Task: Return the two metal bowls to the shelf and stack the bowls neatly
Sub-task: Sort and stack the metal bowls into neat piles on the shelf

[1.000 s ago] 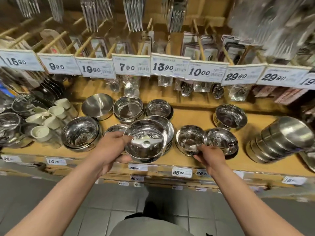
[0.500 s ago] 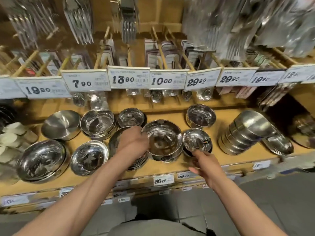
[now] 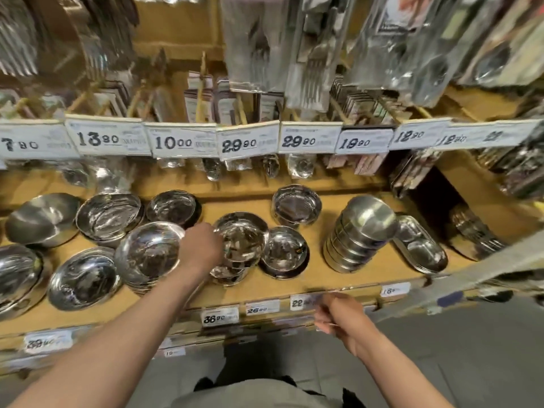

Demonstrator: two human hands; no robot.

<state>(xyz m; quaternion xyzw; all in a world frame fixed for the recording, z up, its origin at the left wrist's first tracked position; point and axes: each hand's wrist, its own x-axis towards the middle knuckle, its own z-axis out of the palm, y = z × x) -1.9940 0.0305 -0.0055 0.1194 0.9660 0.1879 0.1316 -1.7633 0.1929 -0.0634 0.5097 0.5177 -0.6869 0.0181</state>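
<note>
Two hands are in view, and nearest you the right hand (image 3: 343,315) hangs off the shelf (image 3: 294,285) at its front edge, fingers loosely curled; it is blurred, and you seem to hold nothing in it. Farther in, your left hand (image 3: 201,250) grips the near rim of the top metal bowl (image 3: 244,240), which sits on a short stack (image 3: 228,272) mid-shelf, just beside a smaller bowl (image 3: 284,251). You look to be on the stacking step, with the bowl seated. Next, check that it nests level and centred, then let go gently so nothing slides. Behind it stand more bowls and the price tags (image 3: 184,142).
</note>
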